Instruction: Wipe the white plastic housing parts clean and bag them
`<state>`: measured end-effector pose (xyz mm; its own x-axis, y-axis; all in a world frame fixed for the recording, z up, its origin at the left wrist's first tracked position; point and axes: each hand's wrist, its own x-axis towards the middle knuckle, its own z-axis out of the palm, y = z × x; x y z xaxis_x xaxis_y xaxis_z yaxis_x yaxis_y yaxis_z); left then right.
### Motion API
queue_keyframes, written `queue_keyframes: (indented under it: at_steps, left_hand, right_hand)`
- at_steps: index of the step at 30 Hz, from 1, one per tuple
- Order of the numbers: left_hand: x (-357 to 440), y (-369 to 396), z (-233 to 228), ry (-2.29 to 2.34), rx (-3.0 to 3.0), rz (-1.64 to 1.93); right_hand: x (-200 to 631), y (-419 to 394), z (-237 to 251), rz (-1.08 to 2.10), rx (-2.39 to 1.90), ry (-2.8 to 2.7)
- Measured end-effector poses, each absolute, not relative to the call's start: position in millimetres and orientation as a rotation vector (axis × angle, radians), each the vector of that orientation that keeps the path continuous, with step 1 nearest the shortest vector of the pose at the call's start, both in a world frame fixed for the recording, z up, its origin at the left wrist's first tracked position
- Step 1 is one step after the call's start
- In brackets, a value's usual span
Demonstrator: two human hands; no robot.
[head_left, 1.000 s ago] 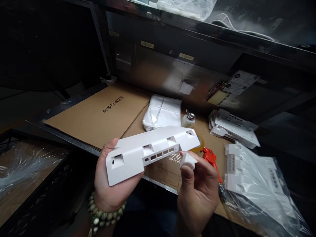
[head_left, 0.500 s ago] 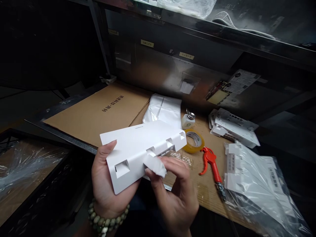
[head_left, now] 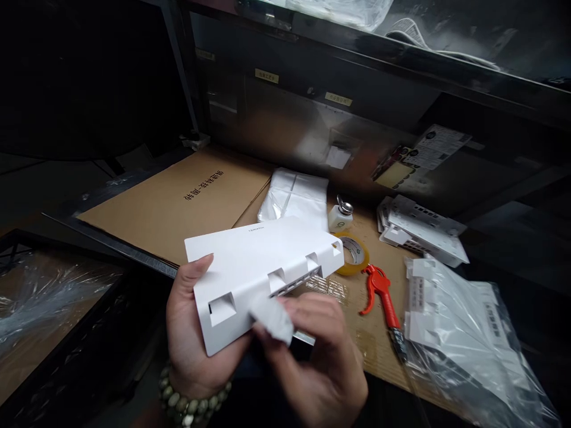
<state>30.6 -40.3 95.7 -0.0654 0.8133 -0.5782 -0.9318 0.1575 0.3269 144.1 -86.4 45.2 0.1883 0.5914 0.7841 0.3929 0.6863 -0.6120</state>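
Observation:
A white plastic housing [head_left: 250, 255] with square cut-outs along its folded edge is tilted in front of me. My left hand [head_left: 196, 321] grips its left end, thumb on the top face and the other fingers underneath. Between the thumb and fingers of my right hand [head_left: 321, 351] is a crumpled white wipe [head_left: 273, 320], slightly blurred. The wipe lies against or very close to the housing's lower edge, near the middle; exact contact cannot be made out.
Behind the housing are a stack of clear bags [head_left: 297, 193], a pump bottle [head_left: 340, 215] and a tape roll [head_left: 354, 254]. To the right lie a red air gun [head_left: 382, 291], more white housings [head_left: 423, 229] and bagged housings [head_left: 464, 321]. Flat cardboard [head_left: 173, 202] covers the left.
The wipe and my right hand have shifted a little down and left along the housing's edge. The housing has moved slightly right and turned a little in my left hand.

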Motion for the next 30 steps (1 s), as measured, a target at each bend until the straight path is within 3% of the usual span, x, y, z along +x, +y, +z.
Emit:
queue_keyframes:
  at_steps: [12, 30]
  left_hand:
    - [25.0, -49.5, 89.8, 0.582, -0.06, 1.422]
    - [32.1, -45.0, 94.6, 0.745, -0.182, 1.413]
  right_hand:
    - [143.9, -87.6, 43.4, 0.155, -0.935, -1.253]
    - [139.6, -90.9, 39.6, 0.135, -0.896, -1.324]
